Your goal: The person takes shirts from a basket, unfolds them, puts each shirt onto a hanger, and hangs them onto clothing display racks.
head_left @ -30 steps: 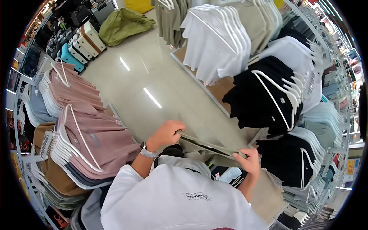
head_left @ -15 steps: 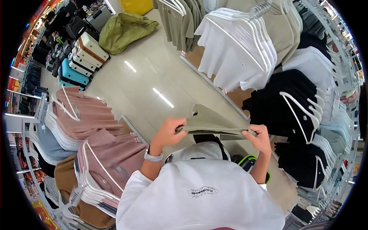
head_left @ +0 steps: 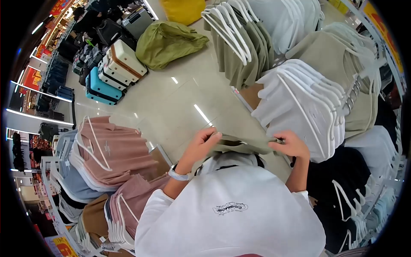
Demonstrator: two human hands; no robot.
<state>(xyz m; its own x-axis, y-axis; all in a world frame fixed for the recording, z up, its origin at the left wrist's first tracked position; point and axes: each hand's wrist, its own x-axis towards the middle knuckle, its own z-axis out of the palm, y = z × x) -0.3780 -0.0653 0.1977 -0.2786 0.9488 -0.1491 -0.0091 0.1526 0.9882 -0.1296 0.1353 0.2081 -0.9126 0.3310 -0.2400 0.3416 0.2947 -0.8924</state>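
A sage-green shirt (head_left: 246,145) is stretched between my two hands, in front of my waist. My left hand (head_left: 201,144) pinches its left end, with the thumb against the fingers. At the opposite end, my right hand (head_left: 292,144) is closed on the cloth between thumb and fingers. Slack fabric sags in folds between them, and its lower part is hidden behind my white top (head_left: 231,201). To the right of my right hand, white shirts (head_left: 295,107) hang on white hangers.
Pink shirts (head_left: 115,150) hang on a rack at left. More sage-green shirts (head_left: 242,47) hang ahead, and black shirts (head_left: 334,171) at right. Suitcases (head_left: 124,62), a green cloth-covered heap (head_left: 167,43) and a yellow item (head_left: 184,10) stand beyond the tiled floor (head_left: 171,111).
My view has turned left, so the racks and suitcases sit further right. The shirt, held wide and flat before, now sags in folds between my hands. Both hands still hold it.
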